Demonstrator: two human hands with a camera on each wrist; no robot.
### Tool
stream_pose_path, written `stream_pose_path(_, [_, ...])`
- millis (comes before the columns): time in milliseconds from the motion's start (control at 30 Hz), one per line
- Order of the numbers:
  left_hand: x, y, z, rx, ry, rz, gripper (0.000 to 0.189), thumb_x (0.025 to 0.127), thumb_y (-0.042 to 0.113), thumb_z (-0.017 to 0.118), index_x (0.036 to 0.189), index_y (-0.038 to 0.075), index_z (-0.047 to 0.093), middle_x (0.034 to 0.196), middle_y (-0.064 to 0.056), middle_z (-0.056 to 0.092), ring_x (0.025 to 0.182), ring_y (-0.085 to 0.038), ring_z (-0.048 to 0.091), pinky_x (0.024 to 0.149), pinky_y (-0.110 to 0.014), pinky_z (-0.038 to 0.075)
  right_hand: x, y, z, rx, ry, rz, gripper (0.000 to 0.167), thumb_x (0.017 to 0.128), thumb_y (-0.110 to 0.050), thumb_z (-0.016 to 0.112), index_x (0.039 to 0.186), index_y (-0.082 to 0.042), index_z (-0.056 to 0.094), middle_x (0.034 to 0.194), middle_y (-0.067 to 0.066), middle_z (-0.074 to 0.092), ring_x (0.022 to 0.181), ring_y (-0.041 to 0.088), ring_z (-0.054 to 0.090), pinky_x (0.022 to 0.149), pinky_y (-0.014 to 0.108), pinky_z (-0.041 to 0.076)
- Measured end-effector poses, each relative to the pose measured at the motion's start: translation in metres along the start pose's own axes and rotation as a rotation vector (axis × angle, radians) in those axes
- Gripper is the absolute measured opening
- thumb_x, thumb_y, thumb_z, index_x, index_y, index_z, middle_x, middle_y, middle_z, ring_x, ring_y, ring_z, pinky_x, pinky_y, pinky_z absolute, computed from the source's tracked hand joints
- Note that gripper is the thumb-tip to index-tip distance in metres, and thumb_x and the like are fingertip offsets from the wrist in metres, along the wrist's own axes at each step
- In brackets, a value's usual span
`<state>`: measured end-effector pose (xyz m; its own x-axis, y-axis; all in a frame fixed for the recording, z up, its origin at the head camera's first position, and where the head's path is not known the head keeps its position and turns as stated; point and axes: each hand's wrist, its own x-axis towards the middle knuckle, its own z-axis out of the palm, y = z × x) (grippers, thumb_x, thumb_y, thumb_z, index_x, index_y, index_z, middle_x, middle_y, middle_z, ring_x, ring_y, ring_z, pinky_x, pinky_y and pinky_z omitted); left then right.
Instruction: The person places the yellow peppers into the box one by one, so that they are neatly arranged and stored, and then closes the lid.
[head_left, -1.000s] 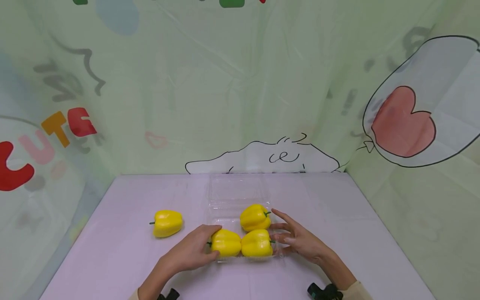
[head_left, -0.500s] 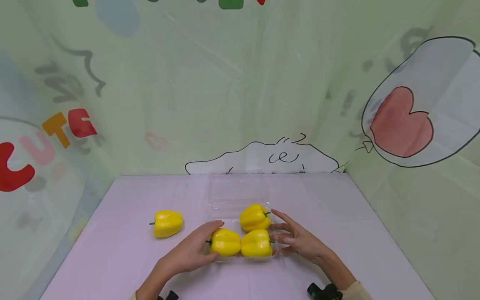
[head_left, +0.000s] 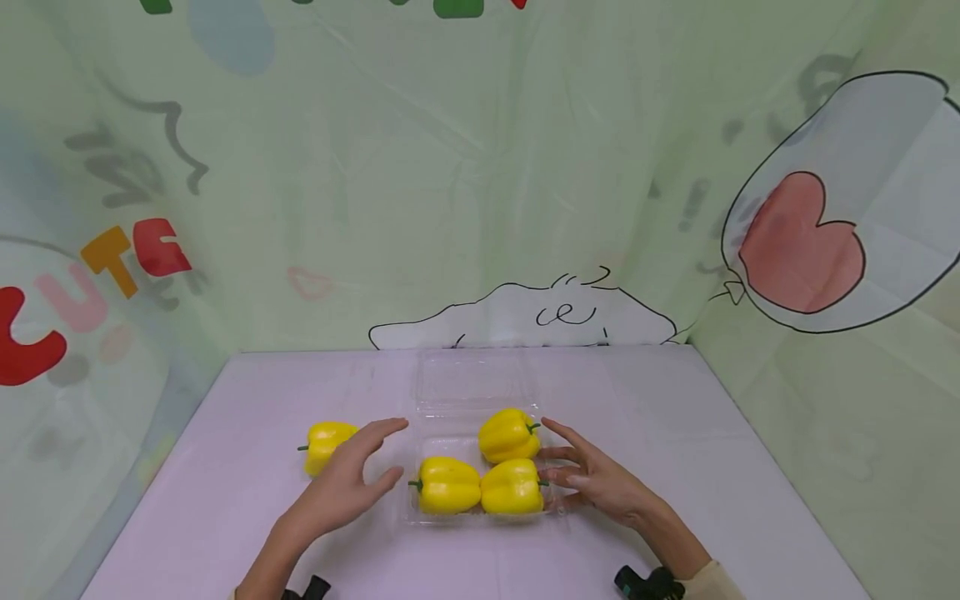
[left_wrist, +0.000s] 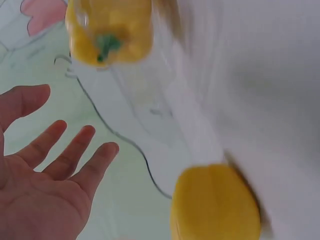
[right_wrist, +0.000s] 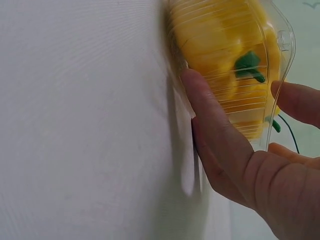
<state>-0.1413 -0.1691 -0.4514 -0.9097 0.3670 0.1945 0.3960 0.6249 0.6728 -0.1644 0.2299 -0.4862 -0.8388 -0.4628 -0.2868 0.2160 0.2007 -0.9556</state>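
Note:
A clear plastic clamshell box (head_left: 417, 518) stands on the table with its lid (head_left: 474, 383) laid back. In it are a front-left yellow bell pepper (head_left: 450, 487), a front-right one (head_left: 512, 487) and a back-right one (head_left: 509, 436). My left hand (head_left: 341, 483) hovers left of the box, fingers apart, holding nothing. It partly covers another yellow bell pepper (head_left: 324, 443) lying on the table. My right hand (head_left: 600, 482) rests its fingers against the box's right side; in the right wrist view, fingertips (right_wrist: 192, 80) touch the ribbed wall.
The table (head_left: 675, 417) has a pale lilac cover. Printed green curtains (head_left: 450, 167) enclose it at the back and on both sides. Dark wrist cameras (head_left: 649, 583) sit at the forearms.
My left hand has let go of the front-left bell pepper and moved left, toward the one on the table. The right hand stays at the box.

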Motion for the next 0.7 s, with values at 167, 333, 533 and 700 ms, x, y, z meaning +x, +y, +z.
stream_pose_path(167, [-0.004, -0.013, -0.024, 0.095, 0.134, -0.025, 0.061, 0.094, 0.01, 0.077, 0.151, 0.016, 0.057, 0.154, -0.007, 0.06, 0.142, -0.036, 0.058, 0.115, -0.059, 0.049, 0.0, 0.0, 0.0, 0.006, 0.007, 0.006, 0.091, 0.103, -0.018, 0.069, 0.172, -0.023, 0.009, 0.164, 0.037, 0.03, 0.128, 0.03, 0.064, 0.091, 0.05, 0.065])
stream_pose_path(333, [-0.01, -0.028, -0.038, 0.118, 0.161, -0.094, 0.059, 0.094, 0.009, 0.076, 0.149, 0.011, 0.057, 0.154, -0.015, 0.059, 0.143, -0.042, 0.054, 0.117, -0.066, 0.043, 0.0, 0.0, 0.0, -0.008, 0.013, 0.006, 0.09, 0.104, -0.02, 0.068, 0.172, -0.024, 0.009, 0.164, 0.037, 0.031, 0.128, 0.031, 0.064, 0.091, 0.049, 0.065])
stream_pose_path(533, [-0.016, -0.046, -0.044, 0.13, 0.153, -0.167, 0.056, 0.095, 0.011, 0.074, 0.149, 0.01, 0.057, 0.155, -0.018, 0.056, 0.141, -0.044, 0.055, 0.111, -0.064, 0.05, 0.0, -0.001, 0.002, 0.008, 0.024, 0.02, 0.09, 0.104, -0.018, 0.068, 0.172, -0.024, 0.01, 0.164, 0.037, 0.03, 0.128, 0.031, 0.064, 0.09, 0.05, 0.065])
stream_pose_path(700, [-0.018, -0.059, -0.047, 0.112, 0.158, -0.193, 0.057, 0.096, 0.01, 0.074, 0.15, 0.008, 0.056, 0.157, -0.021, 0.054, 0.145, -0.047, 0.05, 0.112, -0.067, 0.048, 0.0, -0.001, 0.003, 0.017, 0.029, 0.026, 0.091, 0.103, -0.017, 0.069, 0.172, -0.023, 0.01, 0.164, 0.037, 0.031, 0.127, 0.031, 0.064, 0.089, 0.05, 0.066])
